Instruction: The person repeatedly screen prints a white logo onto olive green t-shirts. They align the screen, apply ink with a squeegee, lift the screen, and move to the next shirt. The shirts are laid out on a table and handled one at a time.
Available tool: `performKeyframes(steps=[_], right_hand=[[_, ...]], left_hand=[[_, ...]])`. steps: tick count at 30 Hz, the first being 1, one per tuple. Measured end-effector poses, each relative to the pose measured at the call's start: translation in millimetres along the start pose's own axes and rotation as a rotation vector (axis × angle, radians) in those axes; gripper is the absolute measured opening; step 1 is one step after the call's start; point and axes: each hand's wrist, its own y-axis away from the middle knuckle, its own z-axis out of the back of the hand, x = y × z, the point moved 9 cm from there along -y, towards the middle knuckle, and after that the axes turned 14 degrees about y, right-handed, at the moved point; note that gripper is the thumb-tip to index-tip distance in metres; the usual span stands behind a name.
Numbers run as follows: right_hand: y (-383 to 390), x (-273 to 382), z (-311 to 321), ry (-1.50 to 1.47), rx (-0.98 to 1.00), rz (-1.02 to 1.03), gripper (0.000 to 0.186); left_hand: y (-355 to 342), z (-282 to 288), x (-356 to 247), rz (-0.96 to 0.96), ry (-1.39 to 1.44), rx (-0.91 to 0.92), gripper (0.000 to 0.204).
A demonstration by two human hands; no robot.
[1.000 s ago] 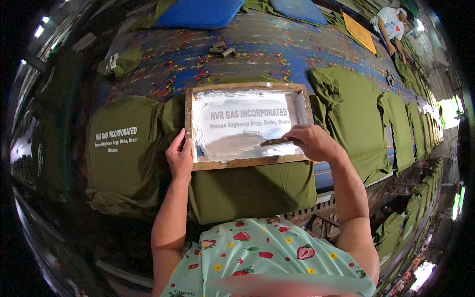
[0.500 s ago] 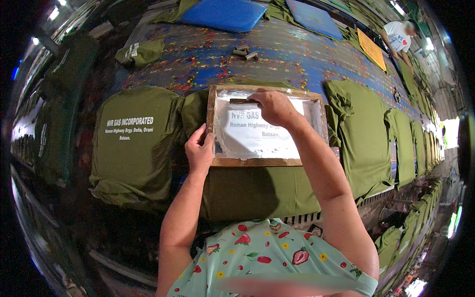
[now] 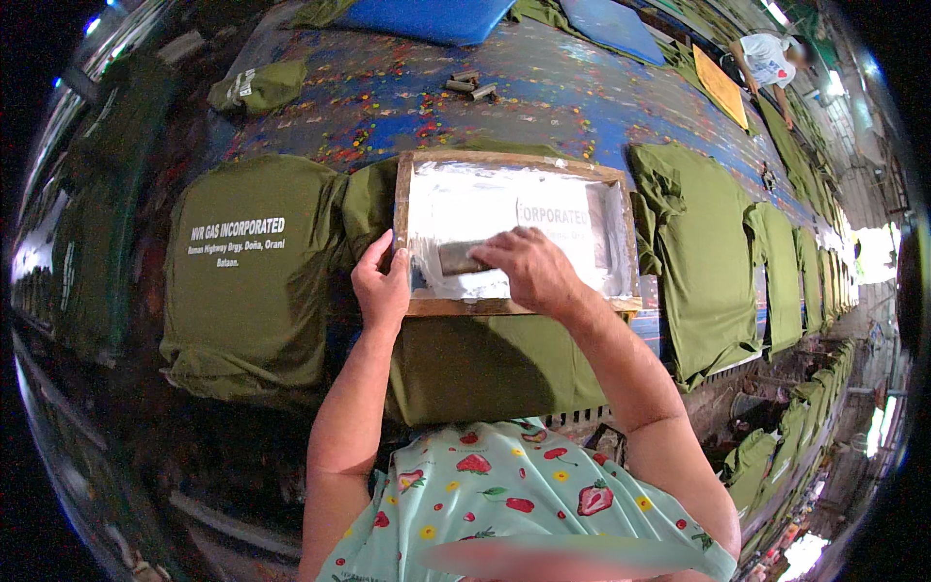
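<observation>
Along the near edge of the worktop (image 3: 524,126), your left hand (image 3: 382,289), fingers parted, touches the wooden frame (image 3: 504,158), apparently steadying it over the green shirt (image 3: 475,364); your right hand (image 3: 539,272) pinches the squeegee (image 3: 458,258) inside.

- Green shirt (image 3: 247,325): 3 lines of white lettering, legible.
- Wooden-framed screen (image 3: 553,213): grey capitals, partly covered in white.
- Bundled shirt (image 3: 260,89): white lettering, creased.
- Co-worker's white shirt (image 3: 766,60): small lettering, 1 red heart.
</observation>
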Motion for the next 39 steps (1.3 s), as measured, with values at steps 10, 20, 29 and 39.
performKeyframes(steps=[10,20,29,39], right_hand=[[8,-97,14,-0.184,0.130,-0.059,0.035],[42,-92,6,-0.080,-0.081,-0.065,0.049],[78,-114,32,-0.263,0.228,-0.064,0.038],[43,-204,22,-0.075,-0.052,-0.168,0.030]], left_hand=[[5,-4,-14,0.065,0.036,0.009,0.044],[6,-3,-8,0.107,0.068,-0.024,0.042],[7,-2,-8,0.121,0.077,-0.012,0.043],[8,-3,-5,0.171,0.096,-0.003,0.044]])
